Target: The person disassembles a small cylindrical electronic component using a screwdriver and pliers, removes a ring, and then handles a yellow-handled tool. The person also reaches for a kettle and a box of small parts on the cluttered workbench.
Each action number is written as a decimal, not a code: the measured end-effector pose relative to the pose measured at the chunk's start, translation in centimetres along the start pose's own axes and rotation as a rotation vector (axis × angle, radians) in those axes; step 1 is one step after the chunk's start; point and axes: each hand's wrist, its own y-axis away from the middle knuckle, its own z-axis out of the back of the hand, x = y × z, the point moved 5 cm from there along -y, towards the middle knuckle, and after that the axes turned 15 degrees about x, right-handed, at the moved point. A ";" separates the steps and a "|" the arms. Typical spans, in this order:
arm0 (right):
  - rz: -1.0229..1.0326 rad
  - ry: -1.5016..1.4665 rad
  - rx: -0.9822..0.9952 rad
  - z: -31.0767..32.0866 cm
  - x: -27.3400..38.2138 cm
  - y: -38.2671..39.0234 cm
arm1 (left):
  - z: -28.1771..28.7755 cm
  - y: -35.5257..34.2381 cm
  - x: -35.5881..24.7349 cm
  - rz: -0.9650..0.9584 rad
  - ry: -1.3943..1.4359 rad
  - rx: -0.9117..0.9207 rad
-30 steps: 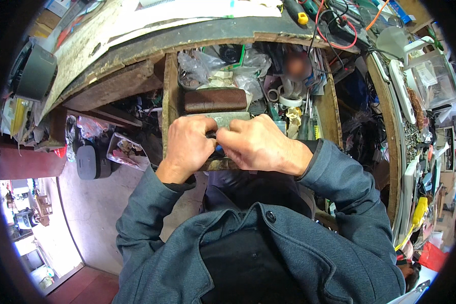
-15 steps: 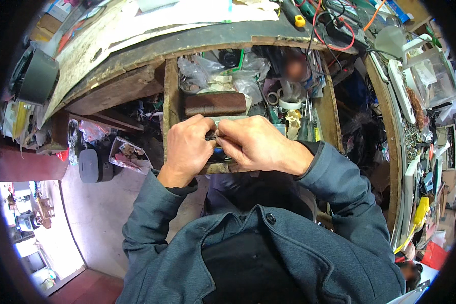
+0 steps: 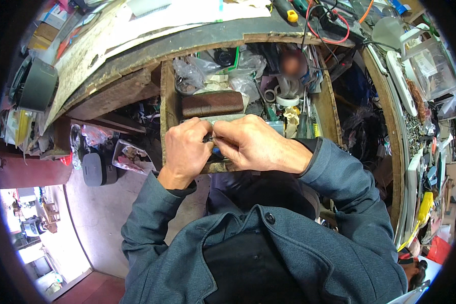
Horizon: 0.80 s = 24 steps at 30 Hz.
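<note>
Over the front of a pulled-out wooden drawer [image 3: 169, 109], my left hand [image 3: 186, 147] and my right hand [image 3: 256, 144] meet with fingertips pinched together. Something small and dark sits between them; the fingers cover most of it, so its kind does not show. Just beyond my knuckles lies a brown oblong case [image 3: 213, 104] in the drawer. Behind it are crumpled clear plastic bags [image 3: 192, 73]. A roll of white tape [image 3: 288, 100], a crumpled yellowish paper [image 3: 291, 121] and a screwdriver [image 3: 303, 124] are to the right of the case.
Above the drawer runs the worn workbench edge [image 3: 197, 43], with papers and a yellow-tipped tool [image 3: 292, 15] on top. Cluttered shelving with a clear plastic container [image 3: 430, 71] stands at right. On the floor at left are a dark case [image 3: 99, 169] and a small open box [image 3: 131, 156].
The whole view has shifted slightly. Both hands stay together in nearly the same pose over the drawer's front, fingers still pinched.
</note>
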 end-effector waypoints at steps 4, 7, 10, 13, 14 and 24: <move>0.010 0.036 -0.027 -0.3 0.1 0.1 | 0.1 0.1 0.0 -0.015 -0.022 -0.010; -0.007 -0.023 -0.035 -0.2 -0.1 0.0 | 0.1 0.0 -0.2 -0.033 -0.025 -0.020; -0.027 -0.082 -0.043 0.1 0.1 -0.1 | 0.2 0.1 -0.3 -0.015 -0.010 -0.017; -0.047 -0.128 -0.058 0.1 0.1 -0.1 | 0.3 0.1 -0.2 -0.029 -0.026 -0.037; -0.055 -0.143 -0.063 0.1 0.1 -0.1 | 0.3 0.1 -0.3 -0.029 -0.023 -0.037; -0.099 -0.218 -0.064 0.2 0.3 -0.2 | 0.4 0.2 -0.3 -0.019 -0.030 -0.063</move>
